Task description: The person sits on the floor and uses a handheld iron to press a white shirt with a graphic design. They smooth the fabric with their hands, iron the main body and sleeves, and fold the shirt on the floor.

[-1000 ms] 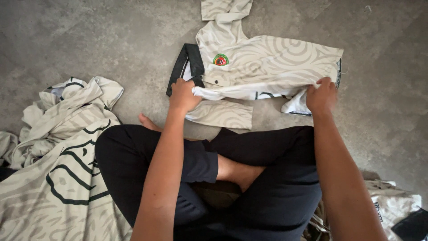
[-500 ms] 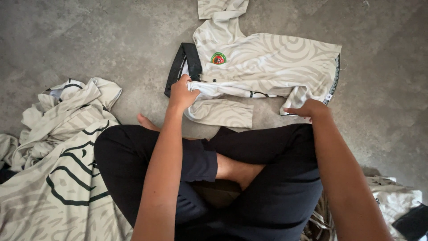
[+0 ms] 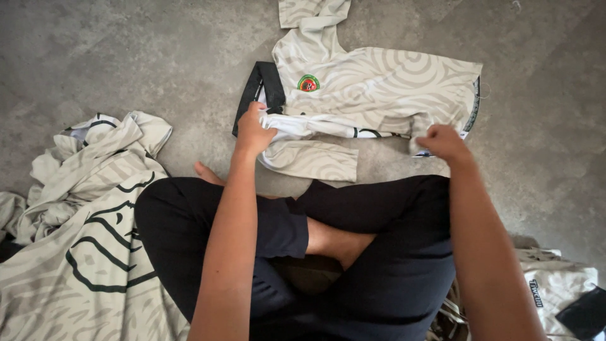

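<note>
The right hand (image 3: pixel 445 140) has come down and inward since a second ago: then it was raised at the jersey's right edge holding the fabric up, now it sits lower, fisted on the near right corner of the jersey (image 3: pixel 379 95), close above the right knee. The fold along the near edge lies flatter and straighter than before. The left hand (image 3: pixel 254 129) has barely shifted; its fingers stay clamped on the folded near edge, just beside the black collar (image 3: pixel 260 93) at the garment's left end.

The jersey lies on the grey concrete floor (image 3: pixel 113 57), far of the person's crossed legs in black trousers (image 3: pixel 379 252). It is cream with pale swirl patterning and a small round red and green badge (image 3: pixel 308 83) near the collar. One sleeve (image 3: pixel 312 12) points far, toward the top edge; the other sleeve (image 3: pixel 312 161) lies near, between the hands, just beyond the bare foot (image 3: pixel 205 172).

At the near left a heap of similar patterned garments (image 3: pixel 82 221) with black line markings lies on the floor, well apart from the jersey. At the near right, behind the right arm, more pale fabric (image 3: pixel 555 284) shows, with a dark flat object (image 3: pixel 584 312) on it that I cannot identify. No containers are in view.
</note>
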